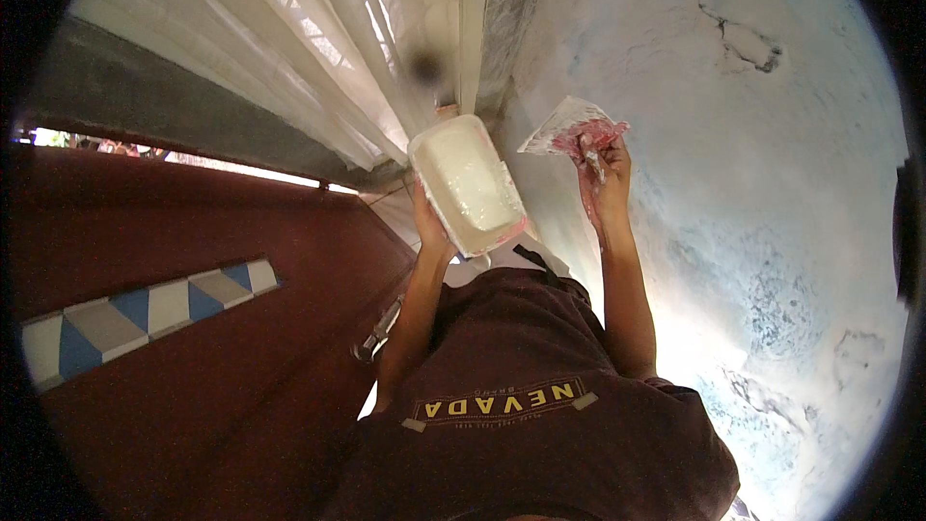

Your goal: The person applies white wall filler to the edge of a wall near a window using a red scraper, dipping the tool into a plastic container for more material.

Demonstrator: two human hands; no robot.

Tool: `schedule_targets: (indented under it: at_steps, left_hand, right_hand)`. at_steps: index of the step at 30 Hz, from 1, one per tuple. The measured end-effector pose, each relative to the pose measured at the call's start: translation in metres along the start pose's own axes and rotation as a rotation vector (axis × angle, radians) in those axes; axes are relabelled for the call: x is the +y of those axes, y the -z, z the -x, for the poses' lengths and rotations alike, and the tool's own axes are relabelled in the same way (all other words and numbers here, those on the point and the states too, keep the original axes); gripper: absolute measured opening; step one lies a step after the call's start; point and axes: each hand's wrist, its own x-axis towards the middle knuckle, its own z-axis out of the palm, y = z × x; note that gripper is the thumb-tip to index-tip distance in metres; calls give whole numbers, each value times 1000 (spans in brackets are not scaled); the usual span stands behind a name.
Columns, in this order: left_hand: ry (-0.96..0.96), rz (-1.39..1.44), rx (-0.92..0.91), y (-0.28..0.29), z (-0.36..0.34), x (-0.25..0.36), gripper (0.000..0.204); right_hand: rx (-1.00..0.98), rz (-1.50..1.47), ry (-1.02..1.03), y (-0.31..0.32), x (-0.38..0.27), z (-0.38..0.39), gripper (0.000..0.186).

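My left hand (431, 220) grips the side of a cream-white rectangular tub (511, 195), tilted so that its inside faces up. White wet paste or paint (468, 174) lies in the tub, and pinkish smears mark its lower right corner. To the right, my right hand (606, 191) is closed on a flat, wedge-shaped putty spreader (567, 123). White material coats the spreader's broad end, and the part near my fingers is reddish pink. White smears show on my right fingers. The spreader is apart from the tub and close to the wall.
A patchy white and bluish wall (694, 135) with cracks rises along the right. Pale translucent curtains (318, 39) hang ahead. On the left stands a brown-red wall (193, 222) with a tile band (149, 314); a metal fitting (371, 340) sits by my left forearm.
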Motion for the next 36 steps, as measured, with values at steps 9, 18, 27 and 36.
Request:
schedule_targets:
  at_steps: [9,18,27,36]
  left_hand:
    - [-189,-179,249,-27,-9,12,60]
    - [-278,-256,228,-29,-51,33,58]
    - [-185,-147,198,-43,-73,28,60]
    - [-227,-272,318,-54,-97,42,61]
  right_hand:
    - [170,211,178,12,29,-100,18]
    - [-74,685,373,-19,11,-191,22]
    - [-206,155,385,-74,20,-286,23]
    - [138,576,563,-91,51,-319,25]
